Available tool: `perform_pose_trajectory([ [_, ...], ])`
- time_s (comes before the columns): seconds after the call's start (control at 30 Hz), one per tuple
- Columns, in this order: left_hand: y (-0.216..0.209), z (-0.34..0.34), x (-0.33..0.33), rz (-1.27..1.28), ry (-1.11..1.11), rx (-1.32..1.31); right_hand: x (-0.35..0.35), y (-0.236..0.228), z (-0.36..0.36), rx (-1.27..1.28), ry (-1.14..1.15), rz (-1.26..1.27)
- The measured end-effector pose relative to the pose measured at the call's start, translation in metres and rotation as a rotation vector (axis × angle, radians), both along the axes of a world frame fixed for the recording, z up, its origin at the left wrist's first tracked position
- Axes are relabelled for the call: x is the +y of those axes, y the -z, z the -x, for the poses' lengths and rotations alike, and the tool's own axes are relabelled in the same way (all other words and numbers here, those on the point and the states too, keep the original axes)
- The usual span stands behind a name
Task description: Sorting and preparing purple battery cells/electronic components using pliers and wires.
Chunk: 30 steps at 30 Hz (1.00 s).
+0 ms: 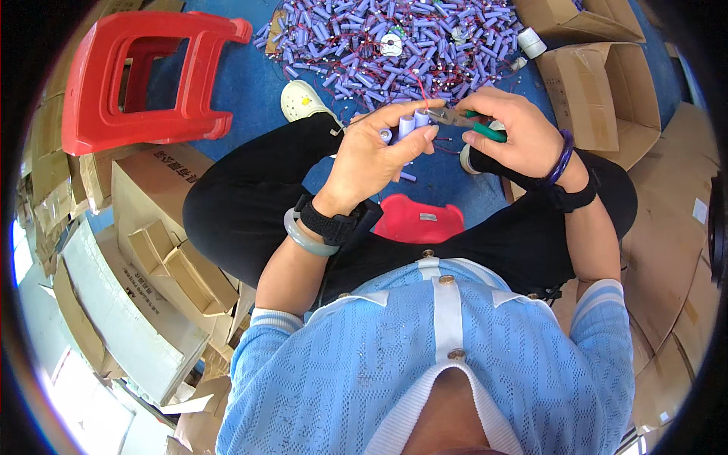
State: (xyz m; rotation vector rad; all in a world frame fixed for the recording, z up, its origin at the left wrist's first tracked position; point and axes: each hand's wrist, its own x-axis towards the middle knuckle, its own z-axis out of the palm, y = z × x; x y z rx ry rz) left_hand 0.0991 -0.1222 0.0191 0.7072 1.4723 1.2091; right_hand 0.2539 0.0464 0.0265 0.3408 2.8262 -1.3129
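Several purple cylindrical battery cells [406, 127] are gripped in my left hand [368, 159], their ends pointing up between the thumb and fingers. My right hand [519, 133] is closed around green-handled pliers [487, 133]. The metal jaws reach to the top of one cell, beside my left fingertips. A thin red wire [419, 85] rises near the jaws; whether they pinch it I cannot tell. Just beyond both hands, a large heap of purple cells with red wires [356, 57] spreads over the blue floor.
A red plastic stool [95, 98] lies tipped at the far left. Between my legs is a smaller red seat [417, 220]. Open cardboard boxes [599, 98] stand at the right, and stacked cartons [152, 189] at the left. A white roll [531, 43] sits beside the heap.
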Motion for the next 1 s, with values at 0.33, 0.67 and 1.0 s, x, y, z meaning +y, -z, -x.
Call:
perform_pose_trajectory([
  [0.33,-0.002,0.002,-0.003,-0.05,0.204,0.016,0.007,0.002,0.0,-0.139,-0.13,0.351],
  [0.67,0.011,0.033,-0.018,-0.138,0.001,0.489,-0.024,0.052,0.017,-0.383,-0.014,1.563],
  [1.0,0.01,0.057,-0.037,0.068,-0.086,0.37,-0.067,0.101,0.059,-0.244,-0.007,1.882],
])
